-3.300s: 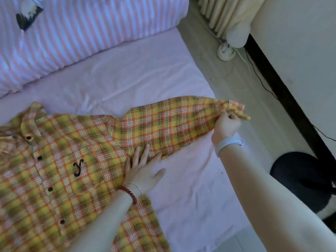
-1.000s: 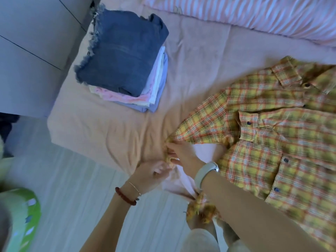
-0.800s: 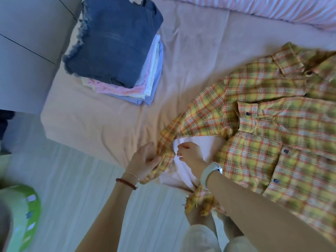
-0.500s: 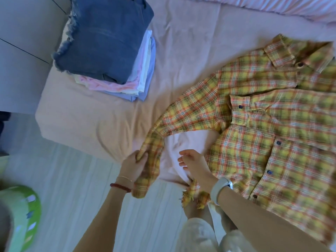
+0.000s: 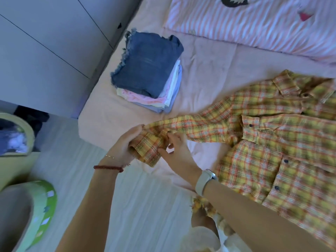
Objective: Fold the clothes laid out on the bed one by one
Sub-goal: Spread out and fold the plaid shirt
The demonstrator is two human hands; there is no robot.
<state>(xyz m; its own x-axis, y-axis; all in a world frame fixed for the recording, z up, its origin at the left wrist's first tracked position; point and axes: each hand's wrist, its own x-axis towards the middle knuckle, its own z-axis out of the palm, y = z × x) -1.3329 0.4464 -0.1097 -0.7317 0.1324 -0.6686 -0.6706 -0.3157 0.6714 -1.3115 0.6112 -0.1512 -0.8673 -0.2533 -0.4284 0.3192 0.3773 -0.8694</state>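
A yellow and orange plaid shirt (image 5: 276, 142) lies front up on the pink bed sheet (image 5: 205, 70), collar toward the striped duvet. Its sleeve (image 5: 190, 128) stretches left toward the bed's edge. My left hand (image 5: 125, 144) grips the sleeve's cuff end (image 5: 148, 150) just past the edge. My right hand (image 5: 177, 151) pinches the sleeve cloth beside the cuff, fingers curled on it. A pile of folded clothes (image 5: 149, 70) with blue denim on top sits at the bed's left corner.
A pink striped duvet (image 5: 254, 24) covers the far side of the bed. Grey cabinet doors (image 5: 45, 42) stand at the left. A green basket (image 5: 36, 215) and a bin with clothes (image 5: 14, 139) stand on the pale floor. My legs show below.
The sleeve that lay bunched and bent at the bed's edge is now pulled out straighter to the left. My left hand has gathered the cuff and my right hand has come onto the sleeve.
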